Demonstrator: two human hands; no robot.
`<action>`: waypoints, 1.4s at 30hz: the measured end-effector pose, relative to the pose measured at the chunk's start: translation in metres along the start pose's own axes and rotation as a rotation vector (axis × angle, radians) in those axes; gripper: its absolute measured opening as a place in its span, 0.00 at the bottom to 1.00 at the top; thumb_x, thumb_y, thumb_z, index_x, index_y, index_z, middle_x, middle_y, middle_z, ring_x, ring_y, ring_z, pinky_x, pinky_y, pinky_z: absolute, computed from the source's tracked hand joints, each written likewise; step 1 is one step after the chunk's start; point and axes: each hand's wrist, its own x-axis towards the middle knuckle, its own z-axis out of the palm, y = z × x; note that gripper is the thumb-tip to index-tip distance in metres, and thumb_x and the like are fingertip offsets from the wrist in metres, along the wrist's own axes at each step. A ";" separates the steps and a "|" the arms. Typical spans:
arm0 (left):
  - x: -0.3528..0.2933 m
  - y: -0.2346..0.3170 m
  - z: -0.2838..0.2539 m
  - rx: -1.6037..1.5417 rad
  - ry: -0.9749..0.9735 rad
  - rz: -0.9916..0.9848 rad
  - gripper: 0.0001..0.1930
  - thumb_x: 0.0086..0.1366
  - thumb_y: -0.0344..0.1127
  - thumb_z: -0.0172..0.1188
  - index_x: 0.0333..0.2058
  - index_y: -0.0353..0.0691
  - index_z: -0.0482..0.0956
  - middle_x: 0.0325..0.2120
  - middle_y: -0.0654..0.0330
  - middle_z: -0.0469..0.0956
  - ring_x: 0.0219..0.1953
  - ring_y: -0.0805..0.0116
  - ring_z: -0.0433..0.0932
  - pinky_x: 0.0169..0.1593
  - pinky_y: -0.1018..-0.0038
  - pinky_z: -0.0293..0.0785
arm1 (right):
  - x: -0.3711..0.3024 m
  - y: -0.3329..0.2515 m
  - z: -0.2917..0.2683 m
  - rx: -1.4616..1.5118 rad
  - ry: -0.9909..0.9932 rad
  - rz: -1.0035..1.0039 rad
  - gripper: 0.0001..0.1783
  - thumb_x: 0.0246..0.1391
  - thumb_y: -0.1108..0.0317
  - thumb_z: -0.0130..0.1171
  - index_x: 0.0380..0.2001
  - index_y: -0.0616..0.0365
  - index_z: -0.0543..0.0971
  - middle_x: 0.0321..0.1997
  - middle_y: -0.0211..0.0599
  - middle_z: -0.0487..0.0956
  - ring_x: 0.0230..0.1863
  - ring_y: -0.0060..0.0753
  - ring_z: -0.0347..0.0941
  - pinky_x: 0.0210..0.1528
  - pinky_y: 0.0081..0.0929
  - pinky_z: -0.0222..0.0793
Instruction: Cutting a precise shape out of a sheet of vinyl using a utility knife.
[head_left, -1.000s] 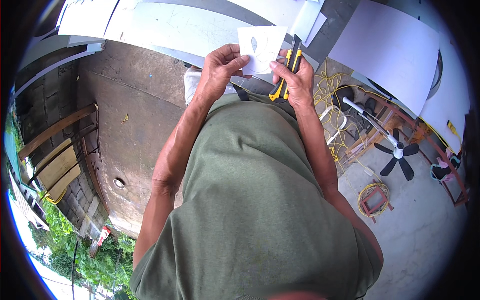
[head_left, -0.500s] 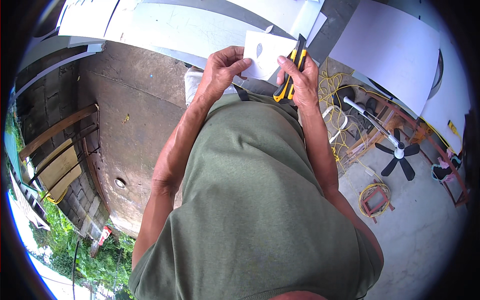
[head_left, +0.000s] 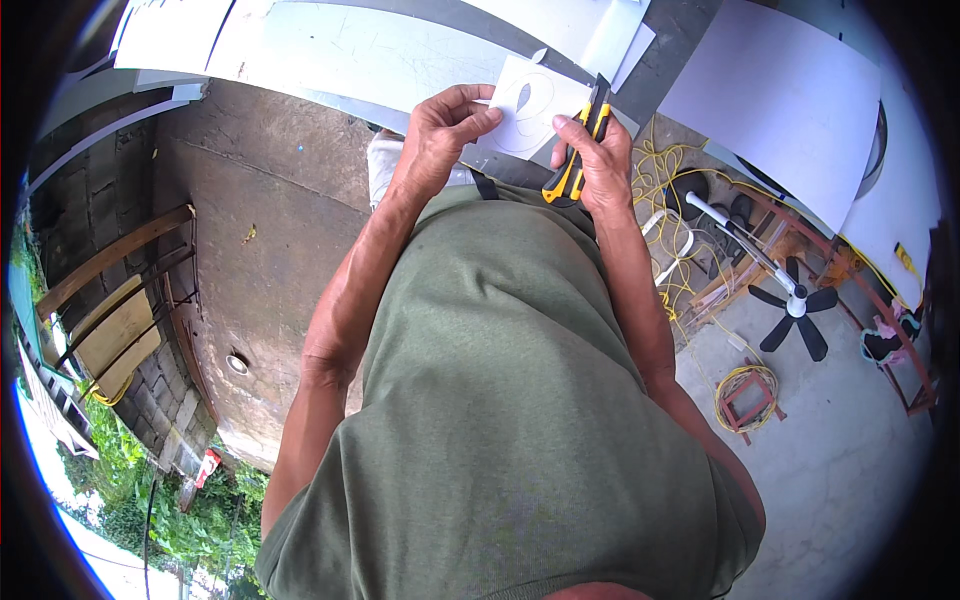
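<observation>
A small white card is held up between my two hands above the worktable. It has a slim leaf-shaped opening, looking grey inside, with a curved pencil outline around it. My left hand pinches the card's left edge between thumb and fingers. A yellow and black utility knife lies tilted in my right hand, whose thumb is at the card's right edge. Whether the knife's blade is out is too small to tell. Just beyond the card's top edge is a small white leaf-shaped scrap.
Large white sheets cover much of the grey table. Another sheet overhangs on the right. Tangled yellow cords, a fan with dark blades and a coiled yellow cable lie at lower right.
The card has turned and tilted a little, so that more of the pencil outline shows. My right hand and the knife have shifted slightly left. Both grips are unchanged.
</observation>
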 end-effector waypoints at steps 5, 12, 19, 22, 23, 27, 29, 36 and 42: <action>-0.002 0.001 0.001 -0.106 -0.115 -0.077 0.20 0.65 0.31 0.70 0.54 0.32 0.80 0.37 0.53 0.87 0.41 0.67 0.85 0.48 0.70 0.83 | 0.003 0.016 -0.006 0.059 0.093 0.023 0.13 0.56 0.71 0.70 0.40 0.61 0.77 0.32 0.34 0.80 0.19 0.25 0.74 0.22 0.26 0.71; 0.033 -0.004 -0.027 0.371 0.056 0.129 0.13 0.67 0.29 0.65 0.50 0.38 0.86 0.35 0.55 0.88 0.32 0.73 0.82 0.38 0.74 0.80 | -0.008 0.012 -0.013 -0.022 0.067 0.188 0.15 0.62 0.63 0.68 0.42 0.61 0.75 0.33 0.39 0.78 0.20 0.28 0.76 0.22 0.30 0.76; 0.089 0.004 -0.052 0.986 -0.138 0.601 0.13 0.62 0.28 0.67 0.45 0.44 0.89 0.36 0.53 0.83 0.36 0.54 0.84 0.46 0.63 0.82 | -0.014 0.011 -0.028 -0.359 -0.068 0.226 0.14 0.69 0.65 0.55 0.49 0.64 0.70 0.37 0.42 0.80 0.26 0.26 0.79 0.23 0.30 0.79; 0.105 -0.002 -0.051 1.009 -0.065 0.809 0.14 0.63 0.28 0.67 0.47 0.48 0.89 0.43 0.57 0.84 0.41 0.61 0.85 0.45 0.69 0.84 | -0.010 0.000 -0.011 -0.503 -0.178 0.243 0.16 0.71 0.63 0.50 0.54 0.63 0.69 0.35 0.41 0.80 0.23 0.27 0.78 0.22 0.30 0.79; 0.105 -0.006 -0.055 1.054 -0.029 0.765 0.20 0.61 0.34 0.71 0.54 0.51 0.85 0.53 0.57 0.81 0.53 0.58 0.82 0.56 0.65 0.81 | -0.007 -0.004 -0.004 -0.607 -0.207 0.246 0.17 0.72 0.62 0.51 0.55 0.63 0.69 0.34 0.39 0.80 0.21 0.28 0.78 0.21 0.30 0.77; 0.072 -0.015 -0.053 1.204 0.072 0.718 0.46 0.52 0.51 0.78 0.69 0.49 0.69 0.71 0.59 0.66 0.73 0.50 0.60 0.73 0.47 0.58 | 0.007 0.000 0.002 -0.753 -0.240 0.202 0.19 0.72 0.59 0.52 0.54 0.64 0.70 0.27 0.37 0.78 0.18 0.28 0.78 0.21 0.31 0.73; 0.052 -0.029 -0.049 1.238 0.081 0.694 0.49 0.51 0.51 0.78 0.70 0.49 0.66 0.72 0.59 0.63 0.75 0.50 0.57 0.74 0.47 0.56 | 0.012 0.001 0.007 -0.788 -0.252 0.195 0.18 0.72 0.59 0.52 0.53 0.64 0.71 0.27 0.36 0.78 0.19 0.28 0.78 0.20 0.31 0.73; 0.039 -0.064 -0.031 1.225 0.201 0.638 0.53 0.56 0.70 0.67 0.72 0.43 0.62 0.75 0.57 0.59 0.78 0.48 0.50 0.77 0.42 0.42 | 0.028 0.009 0.022 -0.904 -0.299 0.174 0.17 0.72 0.58 0.53 0.43 0.66 0.72 0.24 0.36 0.78 0.18 0.30 0.80 0.21 0.32 0.75; 0.041 -0.078 -0.013 1.107 0.361 0.631 0.53 0.55 0.70 0.68 0.71 0.41 0.64 0.75 0.55 0.58 0.78 0.49 0.50 0.77 0.42 0.38 | 0.046 0.025 0.017 -1.228 -0.349 0.019 0.19 0.71 0.58 0.51 0.44 0.68 0.73 0.18 0.41 0.79 0.17 0.38 0.81 0.25 0.37 0.78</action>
